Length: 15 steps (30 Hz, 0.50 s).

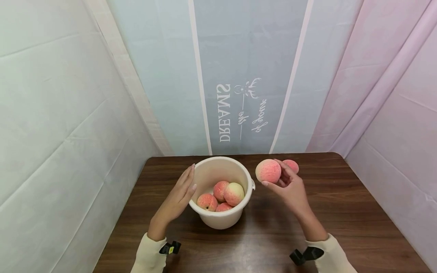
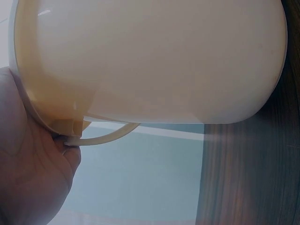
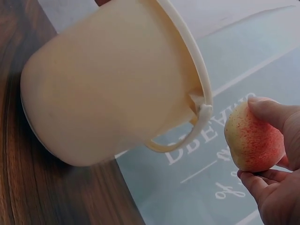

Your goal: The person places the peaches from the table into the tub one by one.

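Observation:
A white plastic bucket [image 1: 221, 220] stands upright on the table with several pink and pale-yellow peaches [image 1: 234, 194] inside. My left hand [image 1: 175, 199] rests at the bucket's left rim, fingers straight; in the left wrist view that hand [image 2: 33, 164] lies beside the rim and the handle [image 2: 105, 138]. To the right of the bucket, my right hand [image 1: 293, 189] holds a peach [image 1: 268, 171] between thumb and fingers. The right wrist view shows this held peach [image 3: 255, 138] raised at rim height, apart from the bucket [image 3: 108, 79].
Another peach [image 1: 291, 166] sits on the dark wooden table [image 1: 345, 212], partly hidden behind my right hand. A printed grey-blue cloth [image 1: 249, 49] hangs at the table's far edge. Pale cloth walls [image 1: 65, 125] flank both sides.

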Available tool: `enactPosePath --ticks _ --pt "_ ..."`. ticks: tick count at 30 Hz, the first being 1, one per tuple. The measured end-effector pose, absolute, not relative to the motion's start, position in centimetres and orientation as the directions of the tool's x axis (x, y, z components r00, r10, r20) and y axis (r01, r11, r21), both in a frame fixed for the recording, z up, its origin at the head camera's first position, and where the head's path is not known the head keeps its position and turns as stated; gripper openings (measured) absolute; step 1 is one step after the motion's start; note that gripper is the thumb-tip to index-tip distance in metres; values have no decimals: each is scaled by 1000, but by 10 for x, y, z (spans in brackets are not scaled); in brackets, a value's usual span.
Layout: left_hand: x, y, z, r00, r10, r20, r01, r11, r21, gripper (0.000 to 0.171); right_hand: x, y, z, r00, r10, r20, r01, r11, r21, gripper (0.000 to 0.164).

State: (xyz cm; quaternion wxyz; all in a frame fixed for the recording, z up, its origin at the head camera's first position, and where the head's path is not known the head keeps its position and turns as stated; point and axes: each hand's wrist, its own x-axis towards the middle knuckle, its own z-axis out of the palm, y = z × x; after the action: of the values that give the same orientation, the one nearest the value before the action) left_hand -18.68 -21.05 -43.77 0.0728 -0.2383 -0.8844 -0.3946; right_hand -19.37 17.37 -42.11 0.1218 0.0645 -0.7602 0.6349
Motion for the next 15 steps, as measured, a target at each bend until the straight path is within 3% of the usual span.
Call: enactPosePath --ticks 15 --pt "-186 -210 -439 -883 354 307 465 582 667 63 -191 149 -421 -952 -32 303 -304 143 -942 81"
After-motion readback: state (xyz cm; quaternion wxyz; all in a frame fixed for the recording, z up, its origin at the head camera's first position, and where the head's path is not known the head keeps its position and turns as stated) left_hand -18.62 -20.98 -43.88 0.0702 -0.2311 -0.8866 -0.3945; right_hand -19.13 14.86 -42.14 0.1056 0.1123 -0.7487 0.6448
